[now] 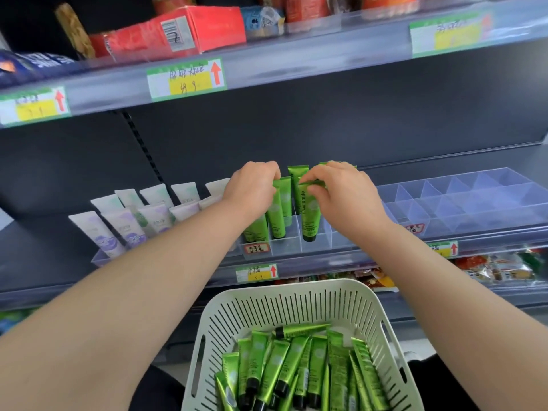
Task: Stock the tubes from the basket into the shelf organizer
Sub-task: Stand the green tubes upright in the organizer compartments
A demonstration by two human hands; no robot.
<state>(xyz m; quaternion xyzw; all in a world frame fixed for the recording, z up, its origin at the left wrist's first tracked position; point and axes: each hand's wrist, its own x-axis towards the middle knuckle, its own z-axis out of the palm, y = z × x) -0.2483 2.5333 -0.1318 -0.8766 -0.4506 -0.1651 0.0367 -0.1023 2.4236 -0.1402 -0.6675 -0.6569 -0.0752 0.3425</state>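
Observation:
A pale green slotted basket [284, 304] sits at the bottom centre, holding several green tubes [299, 372] with black caps. On the middle shelf a clear divided organizer [286, 243] holds several green tubes standing cap down. My left hand [255, 188] pinches the top of a green tube [277, 216] standing in a left compartment. My right hand [341, 191] grips the crimped top of another green tube [310, 218], whose black cap reaches down into a front compartment. More tubes stand behind both hands, partly hidden.
White and lilac tubes [124, 223] stand in an organizer to the left. A clear organizer [462, 200] with bare compartments lies to the right. Price labels [257, 272] line the shelf edges. Red boxes [178, 32] sit on the upper shelf; snack packets [498, 269] lie on the lower one.

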